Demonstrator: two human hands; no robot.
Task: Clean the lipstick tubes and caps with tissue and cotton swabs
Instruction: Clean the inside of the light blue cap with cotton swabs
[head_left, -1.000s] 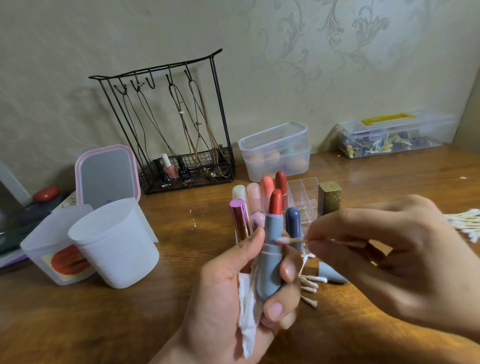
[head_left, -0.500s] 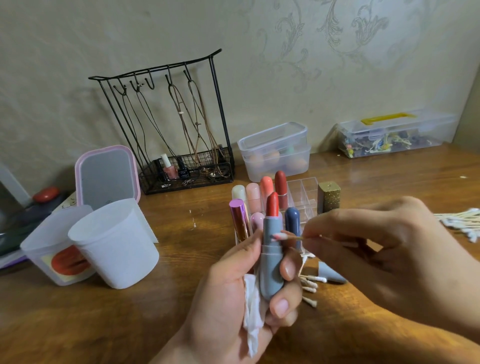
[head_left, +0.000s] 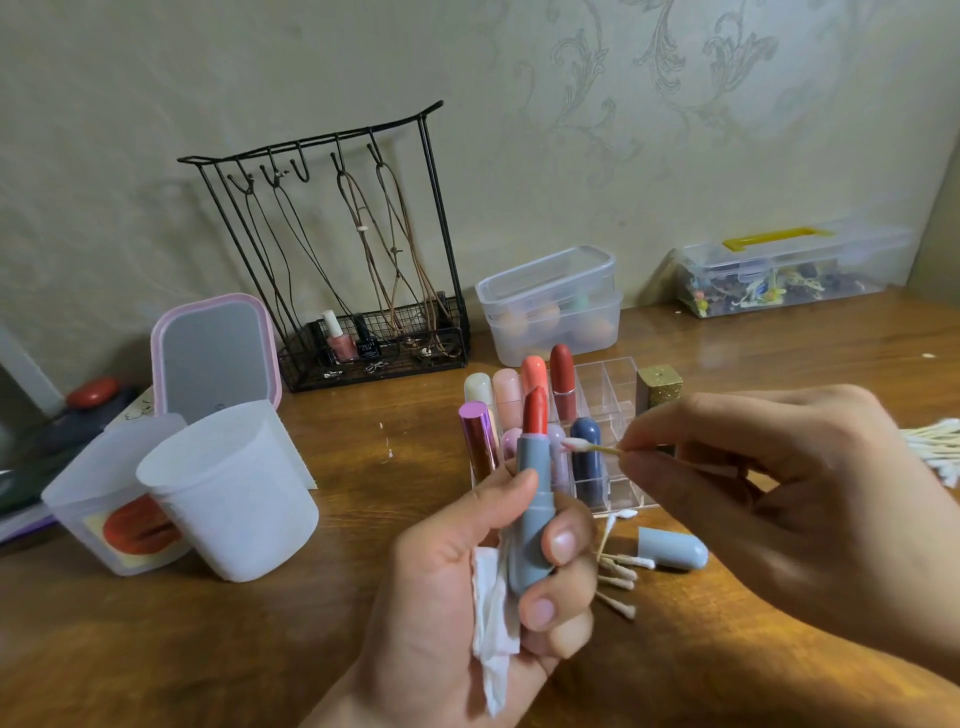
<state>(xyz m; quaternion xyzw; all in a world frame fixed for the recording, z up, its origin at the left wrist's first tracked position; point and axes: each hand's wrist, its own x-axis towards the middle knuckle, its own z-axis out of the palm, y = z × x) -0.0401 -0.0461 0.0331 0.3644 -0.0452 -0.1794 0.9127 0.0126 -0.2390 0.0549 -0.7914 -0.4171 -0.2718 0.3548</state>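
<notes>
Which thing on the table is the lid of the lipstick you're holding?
Find the clear organizer full of lipsticks in the middle of the wooden table. Just in front of it, toward the person, lie used cotton swabs. The cap lies on its side right beside them: short, grey-blue, round-ended, the only loose piece matching the tube in the left hand.

The one camera sits on my head, looking forward and down across the tabletop (head_left: 156, 649) toward the wall (head_left: 467, 78). It is close to my hands, my left hand (head_left: 467, 587) and right hand (head_left: 789, 499) filling the lower frame.
</notes>
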